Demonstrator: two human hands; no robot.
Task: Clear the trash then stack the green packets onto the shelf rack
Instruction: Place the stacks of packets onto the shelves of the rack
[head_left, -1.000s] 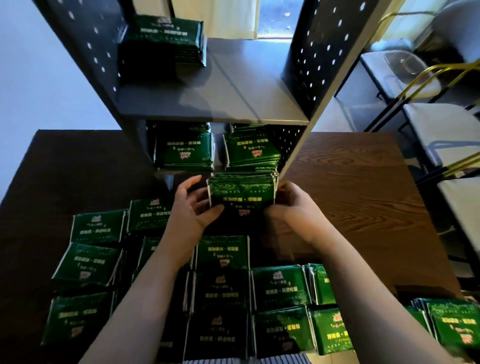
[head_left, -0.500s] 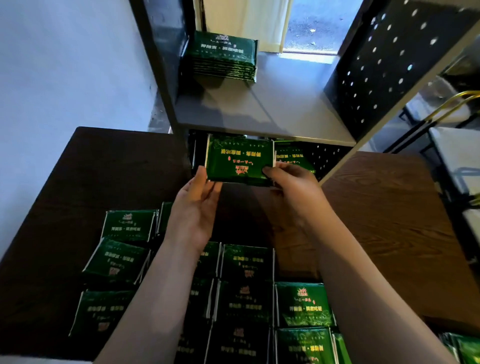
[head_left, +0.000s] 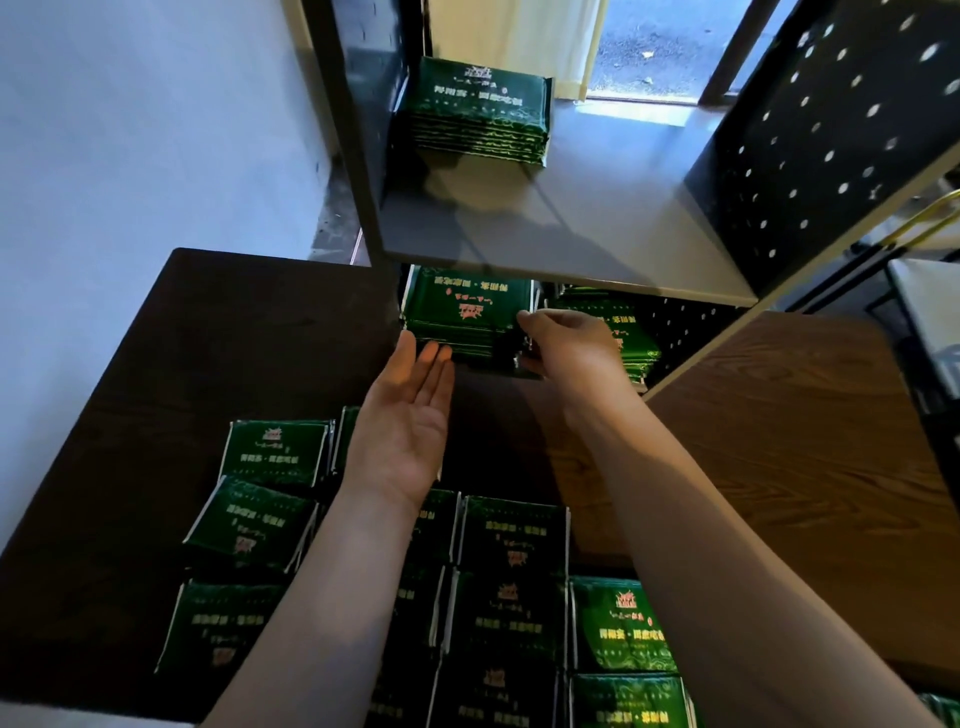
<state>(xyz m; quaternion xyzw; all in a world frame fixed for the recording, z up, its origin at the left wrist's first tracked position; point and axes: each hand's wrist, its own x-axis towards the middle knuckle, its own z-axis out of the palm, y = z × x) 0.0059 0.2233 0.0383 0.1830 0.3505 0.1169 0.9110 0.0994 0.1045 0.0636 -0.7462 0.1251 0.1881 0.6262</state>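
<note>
Green packet stack (head_left: 460, 317) at fingertips of flat left hand (head_left: 405, 426), edge in pinch of right hand (head_left: 566, 348)

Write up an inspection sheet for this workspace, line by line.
Surface: dark wooden table, with the shelf rack at its far side.
Job's things: upper stack of green packets on the rack's top shelf. On the lower level are a left stack and a right stack. Loose packets lie in rows on the near table.
Clutter: nothing seen; no trash visible.
Hands: left hand is open, palm up, fingertips against the left stack's front. Right hand pinches that stack's right edge.
Cables: nothing seen.
Surroundings: pale wall at left, chairs at right, doorway behind the rack.
</note>
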